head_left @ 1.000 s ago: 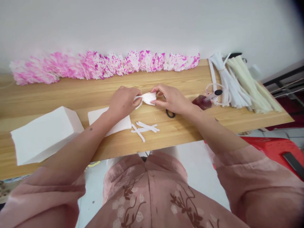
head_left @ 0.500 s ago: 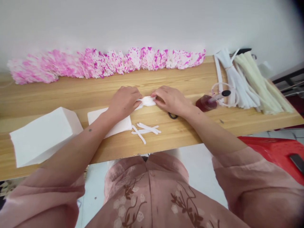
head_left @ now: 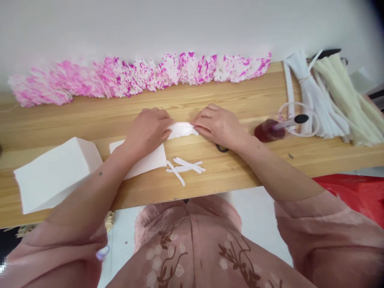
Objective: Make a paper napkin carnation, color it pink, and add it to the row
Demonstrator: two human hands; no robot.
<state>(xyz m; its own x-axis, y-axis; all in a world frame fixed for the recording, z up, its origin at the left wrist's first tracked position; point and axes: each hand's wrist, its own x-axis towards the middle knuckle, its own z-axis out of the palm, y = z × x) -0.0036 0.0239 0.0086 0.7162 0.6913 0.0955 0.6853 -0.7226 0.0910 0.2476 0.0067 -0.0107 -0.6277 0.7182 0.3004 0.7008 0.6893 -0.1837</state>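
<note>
Between my two hands, on the wooden table, lies a narrow folded strip of white tissue paper [head_left: 182, 130]. My left hand [head_left: 148, 131] pinches its left end, and the fingers of my right hand [head_left: 216, 124] are closed on the right end. Under my left forearm rests a flat pile of white tissue sheets [head_left: 151, 159]. Short white fuzzy stems [head_left: 187, 166] lie loosely crossed just in front of the strip. A black ring-shaped handle [head_left: 222, 148] shows partly from beneath my right wrist; the rest of it is hidden.
A thick white paper stack [head_left: 49, 172] stands at left. Pink-and-white ruffled paper flowers [head_left: 135, 76] line the wall. To the right are a bottle of dark red liquid [head_left: 265, 131], a bundle of white stems [head_left: 318, 100] and a cream bundle [head_left: 348, 92].
My hands are slightly farther apart, and more of the folded tissue strip shows between them. The whole view has shifted a little.
</note>
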